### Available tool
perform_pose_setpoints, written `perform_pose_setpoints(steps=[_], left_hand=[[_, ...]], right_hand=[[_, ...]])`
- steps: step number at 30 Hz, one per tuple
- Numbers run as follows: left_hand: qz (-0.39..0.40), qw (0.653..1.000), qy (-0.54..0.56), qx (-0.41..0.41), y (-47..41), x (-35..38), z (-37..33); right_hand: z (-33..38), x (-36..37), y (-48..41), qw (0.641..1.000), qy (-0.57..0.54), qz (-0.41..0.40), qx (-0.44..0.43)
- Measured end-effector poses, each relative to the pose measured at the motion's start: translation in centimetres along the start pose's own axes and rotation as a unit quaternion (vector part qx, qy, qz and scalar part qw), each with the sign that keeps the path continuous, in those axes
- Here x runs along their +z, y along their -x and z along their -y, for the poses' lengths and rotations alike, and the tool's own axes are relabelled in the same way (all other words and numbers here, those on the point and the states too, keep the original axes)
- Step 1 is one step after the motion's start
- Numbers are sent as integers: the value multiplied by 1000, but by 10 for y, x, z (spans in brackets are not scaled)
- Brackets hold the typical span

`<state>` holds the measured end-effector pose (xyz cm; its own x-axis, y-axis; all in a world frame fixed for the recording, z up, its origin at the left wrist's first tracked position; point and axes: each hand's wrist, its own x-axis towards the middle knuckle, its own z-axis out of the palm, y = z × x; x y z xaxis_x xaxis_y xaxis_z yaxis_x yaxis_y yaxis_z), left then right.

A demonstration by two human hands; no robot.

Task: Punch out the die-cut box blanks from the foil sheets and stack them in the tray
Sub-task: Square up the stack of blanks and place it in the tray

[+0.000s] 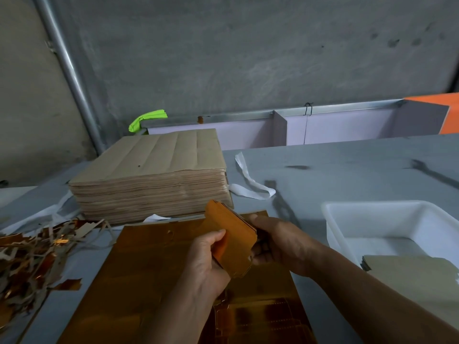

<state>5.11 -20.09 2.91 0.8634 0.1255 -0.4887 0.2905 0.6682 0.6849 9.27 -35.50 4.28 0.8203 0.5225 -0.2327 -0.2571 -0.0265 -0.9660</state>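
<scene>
A small bundle of orange-gold box blanks [231, 232] is held tilted above the table between both hands. My left hand [206, 259] grips its lower left edge; my right hand [275, 242] grips its right side. Under them lies a gold foil sheet [139, 276] with die-cut outlines showing near its front edge. The white plastic tray [347, 219] stands at the right, with a flat stack of blanks [407, 269], grey side up, inside it.
A tall stack of brown-backed sheets [154, 180] sits behind the foil sheet. Foil and paper scrap [34, 252] is piled at the left. A white strip [250, 182] lies on the grey table. A partitioned rack [280, 130] lines the concrete wall.
</scene>
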Motion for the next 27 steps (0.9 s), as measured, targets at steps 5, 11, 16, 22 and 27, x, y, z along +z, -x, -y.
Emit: perform_pose_setpoints(steps=[5,11,16,22,27], left_hand=[[-8,999,47,5,-3,2,-4],[14,997,67,30,-5,-2,0],[62,987,130,78,-5,-17,-10],[128,976,134,111,-4,-23,-19],[164,975,96,116,-3,-23,-18]], right_hand=[[-2,-1,0,998,59,27,-5],[-5,-4,-8,998,20,-55,-19],[-4,-11,-9,989,-51,-136,12],[-3,-16,-9,982,-122,-141,30],[-2,-15,-9,980,-134,-144,34]])
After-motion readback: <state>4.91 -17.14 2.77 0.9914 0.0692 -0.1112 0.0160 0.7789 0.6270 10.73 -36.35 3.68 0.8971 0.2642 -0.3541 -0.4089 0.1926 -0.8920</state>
